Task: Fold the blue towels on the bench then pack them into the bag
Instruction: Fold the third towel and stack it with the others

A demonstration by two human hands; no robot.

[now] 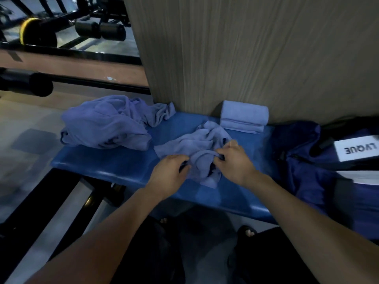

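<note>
Folding is judged barely begun: a crumpled towel (196, 152) at the worktop's (106, 162) centre is gripped by both hands, left hand (170, 171) at seven o'clock, right hand (233, 160) at four, and must next be spread flat.

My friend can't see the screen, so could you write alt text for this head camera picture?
Two hands, the left hand and the right hand, grip a crumpled blue towel on a blue bench. A heap of unfolded towels lies to its left, a folded towel against the wooden wall, and a blue bag at the right.
</note>
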